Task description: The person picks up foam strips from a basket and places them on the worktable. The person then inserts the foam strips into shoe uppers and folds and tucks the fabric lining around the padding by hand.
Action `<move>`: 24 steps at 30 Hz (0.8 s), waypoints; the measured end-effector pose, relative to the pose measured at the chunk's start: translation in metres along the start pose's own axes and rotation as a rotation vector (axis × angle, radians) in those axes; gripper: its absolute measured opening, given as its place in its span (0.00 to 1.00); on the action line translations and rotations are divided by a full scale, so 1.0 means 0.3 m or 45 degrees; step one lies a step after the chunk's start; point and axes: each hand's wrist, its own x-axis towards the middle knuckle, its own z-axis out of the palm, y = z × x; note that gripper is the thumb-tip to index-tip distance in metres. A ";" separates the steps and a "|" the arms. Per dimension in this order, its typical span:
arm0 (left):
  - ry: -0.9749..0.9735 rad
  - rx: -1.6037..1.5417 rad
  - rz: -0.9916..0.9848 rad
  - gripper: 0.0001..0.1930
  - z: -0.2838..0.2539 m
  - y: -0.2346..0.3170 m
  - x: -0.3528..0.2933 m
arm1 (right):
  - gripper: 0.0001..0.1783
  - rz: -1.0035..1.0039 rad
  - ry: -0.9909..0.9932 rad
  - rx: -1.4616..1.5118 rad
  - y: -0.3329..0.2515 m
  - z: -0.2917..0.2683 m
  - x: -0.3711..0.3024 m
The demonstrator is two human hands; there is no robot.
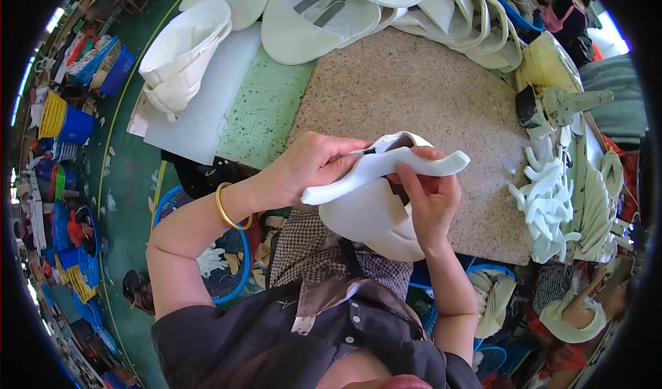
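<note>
left hand [307, 165], right hand [427, 196], gripping white, perhaps foam, strip [386, 168]

The white slipper piece [376, 213] looks like soft matt foam or cloth, as does the strap [386, 168] laid across it. The surface [420, 93] is speckled, grainy and rough. The bangle [225, 208] shines like glossy metal. The shirt [324, 251] is checked cloth.

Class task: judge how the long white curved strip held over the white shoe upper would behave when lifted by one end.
The white curved strip probably flexes rather than flops: it holds its wavy shape between the left hand and right hand. It looks light, pinched by fingertips alone. Being flat, it seems unlikely to roll.
</note>
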 end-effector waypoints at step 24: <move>0.144 0.372 0.357 0.23 0.057 0.016 -0.008 | 0.16 -0.700 -0.108 -0.807 -0.023 -0.075 0.034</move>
